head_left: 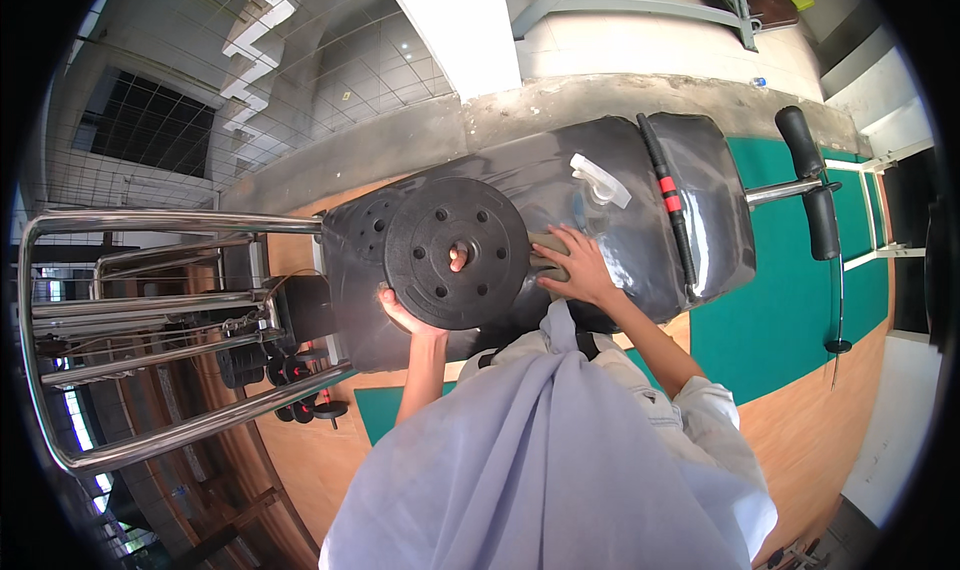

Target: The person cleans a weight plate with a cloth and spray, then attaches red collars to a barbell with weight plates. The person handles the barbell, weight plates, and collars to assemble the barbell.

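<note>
My left hand (412, 315) grips the lower edge of a round black weight plate (430, 220), and a fingertip shows in its centre hole. The plate is held up over a black padded bench (560, 160). At the plate's right edge, my right hand (580, 267) presses an olive-grey cloth (546, 242), its fingers bent over it. Part of a second black plate (374, 228) shows behind the first, on the bench. Right of it lies a clear spray bottle with a white trigger head (600, 182). A black bar with red bands (668, 195) rests across the bench.
Chrome tubes (180, 220) of a gym frame stand at the left, with small dumbbells (290, 375) on the floor below. Padded rollers (820, 210) jut out at the right over a green mat (765, 310). A low concrete ledge (390, 135) runs behind the bench.
</note>
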Action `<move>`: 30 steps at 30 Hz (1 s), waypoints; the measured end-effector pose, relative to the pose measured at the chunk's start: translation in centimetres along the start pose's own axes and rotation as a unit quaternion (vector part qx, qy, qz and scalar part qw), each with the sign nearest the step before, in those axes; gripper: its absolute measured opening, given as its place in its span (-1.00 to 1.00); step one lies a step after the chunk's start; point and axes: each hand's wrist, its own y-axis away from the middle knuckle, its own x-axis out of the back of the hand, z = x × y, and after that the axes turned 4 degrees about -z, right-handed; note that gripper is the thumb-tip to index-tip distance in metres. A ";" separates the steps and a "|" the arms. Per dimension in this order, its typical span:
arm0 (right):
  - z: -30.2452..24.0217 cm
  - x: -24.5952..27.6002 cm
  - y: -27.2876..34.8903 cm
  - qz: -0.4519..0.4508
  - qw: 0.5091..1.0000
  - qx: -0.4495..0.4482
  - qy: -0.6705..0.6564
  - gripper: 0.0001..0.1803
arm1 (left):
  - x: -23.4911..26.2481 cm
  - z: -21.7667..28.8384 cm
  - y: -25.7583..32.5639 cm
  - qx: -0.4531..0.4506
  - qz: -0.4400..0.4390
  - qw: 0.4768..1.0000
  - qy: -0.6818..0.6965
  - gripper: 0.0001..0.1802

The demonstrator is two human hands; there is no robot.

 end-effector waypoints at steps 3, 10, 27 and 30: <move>0.9 0.8 0.9 0.210 0.968 -0.133 -0.038 -0.24 | -0.6 -0.1 -0.7 -0.023 -0.066 0.997 0.042 0.06; 6.0 5.0 -6.4 0.162 0.906 -0.152 -0.359 -0.09 | 0.2 -0.4 -1.3 -0.022 -0.090 0.989 0.111 0.02; -7.0 14.0 -10.8 -0.276 0.909 0.028 -0.311 -0.79 | 0.9 -1.5 -0.4 -0.019 0.078 0.996 0.026 -0.12; -8.1 14.1 -10.5 -0.233 0.909 0.031 -0.343 -0.77 | 1.0 -1.8 -0.2 -0.015 0.117 0.993 0.005 -0.14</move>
